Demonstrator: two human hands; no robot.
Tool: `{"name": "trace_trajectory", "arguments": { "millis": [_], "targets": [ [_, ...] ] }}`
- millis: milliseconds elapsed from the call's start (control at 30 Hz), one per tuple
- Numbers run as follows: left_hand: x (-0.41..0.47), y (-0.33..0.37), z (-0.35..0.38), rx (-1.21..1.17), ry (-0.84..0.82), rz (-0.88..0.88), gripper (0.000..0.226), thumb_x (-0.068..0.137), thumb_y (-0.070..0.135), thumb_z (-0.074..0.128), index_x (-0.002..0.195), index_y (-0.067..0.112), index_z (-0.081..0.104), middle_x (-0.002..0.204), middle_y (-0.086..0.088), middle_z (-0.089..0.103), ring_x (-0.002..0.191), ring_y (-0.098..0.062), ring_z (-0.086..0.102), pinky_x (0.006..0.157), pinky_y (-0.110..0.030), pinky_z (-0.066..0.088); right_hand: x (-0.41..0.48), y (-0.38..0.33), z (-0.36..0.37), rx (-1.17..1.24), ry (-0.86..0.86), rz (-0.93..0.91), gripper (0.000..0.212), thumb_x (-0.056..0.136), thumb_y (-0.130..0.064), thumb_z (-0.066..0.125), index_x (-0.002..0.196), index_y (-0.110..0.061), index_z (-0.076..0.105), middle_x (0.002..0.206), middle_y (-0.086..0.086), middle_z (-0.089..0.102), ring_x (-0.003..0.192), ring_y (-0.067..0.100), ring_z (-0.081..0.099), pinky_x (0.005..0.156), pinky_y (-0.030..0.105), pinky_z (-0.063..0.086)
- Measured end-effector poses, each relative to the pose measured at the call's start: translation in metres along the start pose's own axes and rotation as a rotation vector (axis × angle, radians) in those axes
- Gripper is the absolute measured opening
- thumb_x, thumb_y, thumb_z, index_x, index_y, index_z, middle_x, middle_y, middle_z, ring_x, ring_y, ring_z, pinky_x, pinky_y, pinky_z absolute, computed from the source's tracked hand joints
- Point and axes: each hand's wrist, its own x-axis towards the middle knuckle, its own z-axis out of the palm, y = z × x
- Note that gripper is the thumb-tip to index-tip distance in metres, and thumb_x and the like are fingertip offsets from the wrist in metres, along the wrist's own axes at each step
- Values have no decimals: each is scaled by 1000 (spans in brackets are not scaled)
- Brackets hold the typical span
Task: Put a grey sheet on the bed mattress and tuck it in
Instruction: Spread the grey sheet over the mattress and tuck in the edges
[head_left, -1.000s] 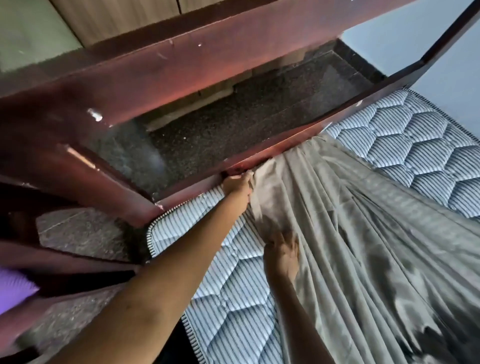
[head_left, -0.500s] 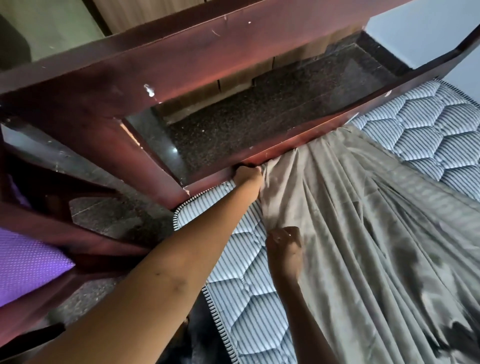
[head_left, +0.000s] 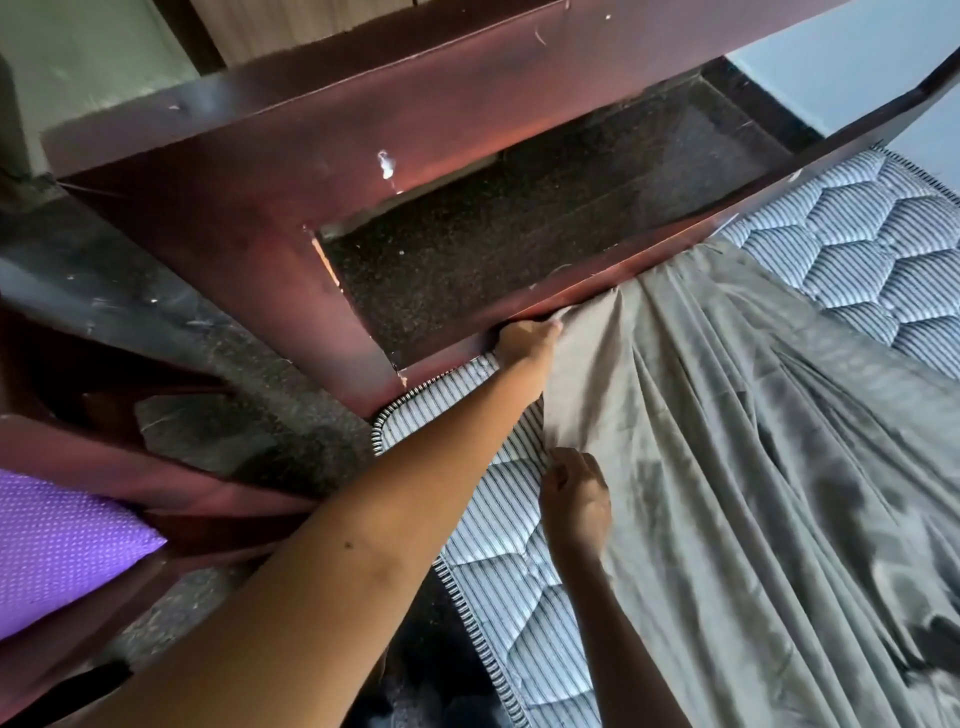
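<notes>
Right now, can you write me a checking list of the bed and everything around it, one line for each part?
Surface: striped quilted mattress, bare at its near corner and at the far right.
Job's things: grey sheet, creased, lies over the middle of the mattress; its far edge meets the wooden bed frame.
Clutter: purple dotted cushion at the left, off the bed.
Hands: left hand grips the sheet's corner right at the frame; right hand pinches the sheet's side edge, nearer the person.
Cables: nothing seen.
Surroundings: dark speckled floor seen through the frame; pale blue wall at the top right.
</notes>
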Motion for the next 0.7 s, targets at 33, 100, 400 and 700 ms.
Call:
{"name": "trace_trajectory", "arguments": {
  "millis": [33,100,400,700],
  "targets": [
    [-1,-3,-3,23,42,27,29,86,21,68,102,-3,68,98,-13,69,93,-24,65,65,-20,48,0,1,-1,-21,-25,-4,31,78,5,52,96,-11,71,92,12,65,80,35,60,61,33,42],
    [0,-14,-19,-83,91,9,22,85,18,69,92,-3,67,79,-4,63,77,-16,59,52,-12,45,-5,0,-2,-69,-79,-48,41,78,5,51,106,-16,70,98,9,65,80,34,60,62,37,48],
    [8,-39,-95,-42,307,38,23,83,16,71,92,-6,72,76,-6,69,73,-20,64,64,-21,50,-52,-29,9,-187,-288,-148,57,75,-15,44,128,-35,57,116,0,61,98,27,61,72,37,50],
    [-2,-48,-156,134,339,9,30,87,20,67,102,-5,70,101,-22,69,96,-32,66,69,-28,42,-86,-54,25,-298,-549,-148,66,82,-14,50,139,-45,38,138,-6,52,115,23,56,86,33,46]
  ]
}}
